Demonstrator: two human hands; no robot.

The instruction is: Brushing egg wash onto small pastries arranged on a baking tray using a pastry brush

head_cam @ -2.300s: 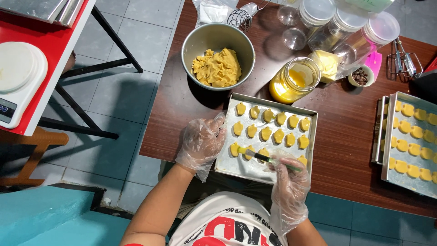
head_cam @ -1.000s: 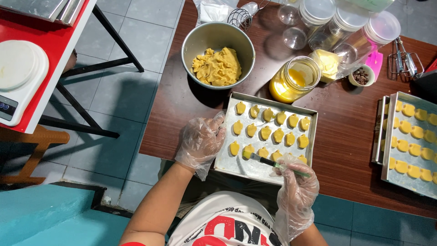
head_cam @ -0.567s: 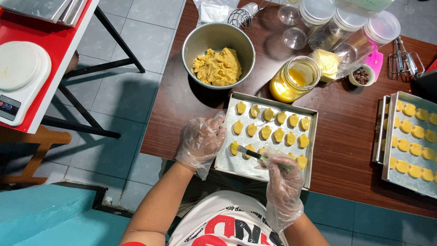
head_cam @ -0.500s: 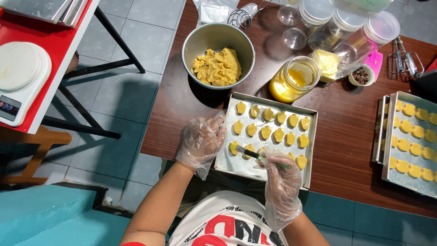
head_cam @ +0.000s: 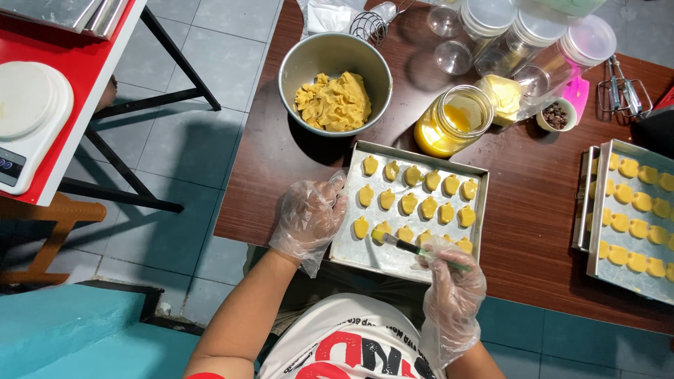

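Right hand [head_cam: 453,291] pinching brush [head_cam: 414,248] over front-row cookies [head_cam: 382,231], left hand [head_cam: 309,217] with fingers curled steadying tray [head_cam: 393,263] edge — best kept light, thin, even strokes.

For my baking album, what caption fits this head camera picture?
Gloved right hand brushes cookies on a metal baking tray that the left hand steadies.

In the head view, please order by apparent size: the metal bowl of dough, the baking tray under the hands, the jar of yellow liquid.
1. Baking tray
2. Metal bowl
3. Jar of yellow liquid
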